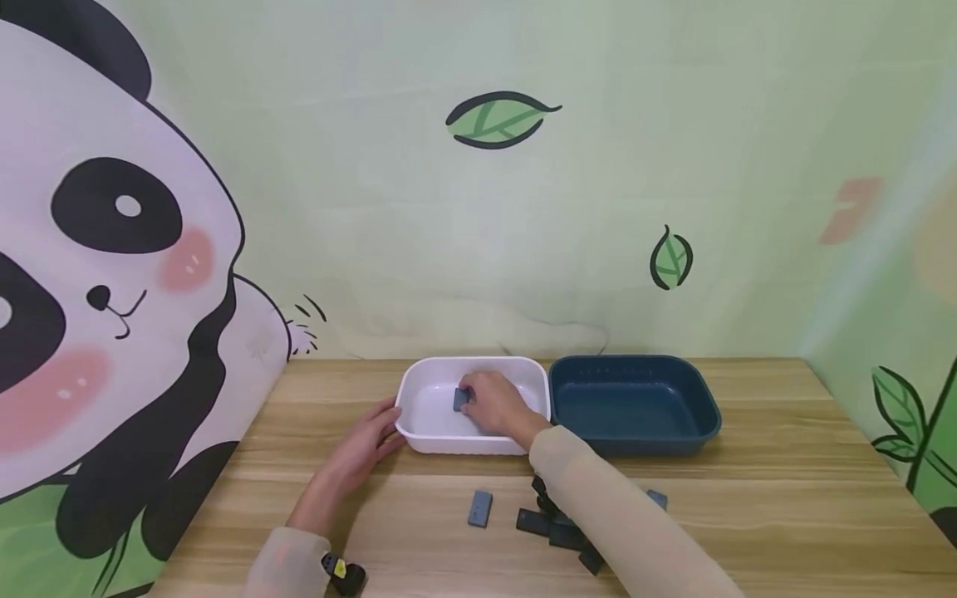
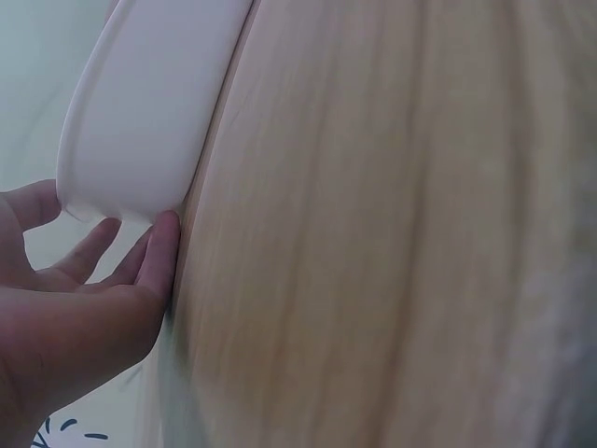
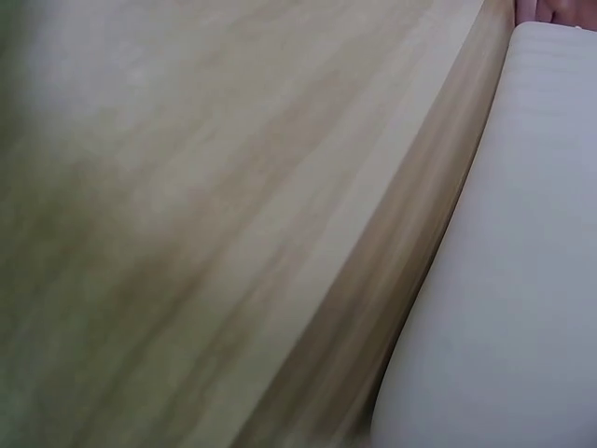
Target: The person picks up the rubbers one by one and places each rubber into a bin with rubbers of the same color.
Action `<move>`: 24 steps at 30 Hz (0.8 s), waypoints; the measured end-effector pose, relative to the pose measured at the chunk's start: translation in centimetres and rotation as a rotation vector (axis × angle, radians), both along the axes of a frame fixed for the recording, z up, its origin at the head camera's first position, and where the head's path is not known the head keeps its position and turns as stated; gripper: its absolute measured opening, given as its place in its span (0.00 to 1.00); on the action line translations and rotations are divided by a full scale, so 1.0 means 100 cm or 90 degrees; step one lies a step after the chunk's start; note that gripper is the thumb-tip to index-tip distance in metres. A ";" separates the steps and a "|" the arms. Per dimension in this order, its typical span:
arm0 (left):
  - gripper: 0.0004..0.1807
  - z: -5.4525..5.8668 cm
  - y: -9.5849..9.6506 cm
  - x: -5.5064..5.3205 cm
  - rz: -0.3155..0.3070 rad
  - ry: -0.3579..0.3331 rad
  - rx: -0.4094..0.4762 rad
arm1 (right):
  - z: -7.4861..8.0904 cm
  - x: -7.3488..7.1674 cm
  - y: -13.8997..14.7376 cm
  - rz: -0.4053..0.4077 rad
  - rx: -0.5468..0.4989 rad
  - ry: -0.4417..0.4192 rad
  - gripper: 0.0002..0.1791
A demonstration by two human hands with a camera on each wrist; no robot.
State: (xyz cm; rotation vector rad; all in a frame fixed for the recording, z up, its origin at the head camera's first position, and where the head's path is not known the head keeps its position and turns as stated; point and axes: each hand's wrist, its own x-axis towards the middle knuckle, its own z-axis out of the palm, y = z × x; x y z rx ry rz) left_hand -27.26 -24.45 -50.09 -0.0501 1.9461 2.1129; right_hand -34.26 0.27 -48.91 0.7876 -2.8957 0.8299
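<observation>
Inside the white rectangular bin [image 1: 471,445], my right hand [image 1: 495,402] pinches a small blue-grey rectangular block [image 1: 459,399] between thumb and fingers. My left hand [image 1: 366,444] rests against the bin's left end. Seen from the left wrist, the fingers [image 2: 160,257] reach the end wall of the white bin [image 2: 149,112], with another digit up by its rim. The right wrist view shows only the bin's outer side [image 3: 504,280] and the table; the right hand is hidden there.
A dark blue bin [image 1: 635,447] stands right beside the white one. Nearer on the wooden table [image 1: 419,531] lie a blue-grey block [image 1: 480,508], several black blocks [image 1: 533,522] in a loose pile partly under the right forearm, and another blue-grey block [image 1: 657,498] beyond the sleeve.
</observation>
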 end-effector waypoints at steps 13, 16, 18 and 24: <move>0.33 0.000 0.001 -0.001 -0.001 -0.005 -0.004 | -0.003 -0.004 0.001 0.001 0.018 0.009 0.19; 0.33 0.000 0.001 -0.002 0.004 -0.006 -0.005 | -0.002 -0.004 0.001 -0.001 0.021 0.015 0.20; 0.33 -0.001 0.001 -0.002 0.004 -0.005 -0.006 | -0.003 -0.004 0.001 -0.002 0.025 0.015 0.20; 0.33 -0.001 0.002 -0.004 0.006 -0.007 -0.005 | -0.002 -0.003 0.002 0.003 0.030 0.000 0.22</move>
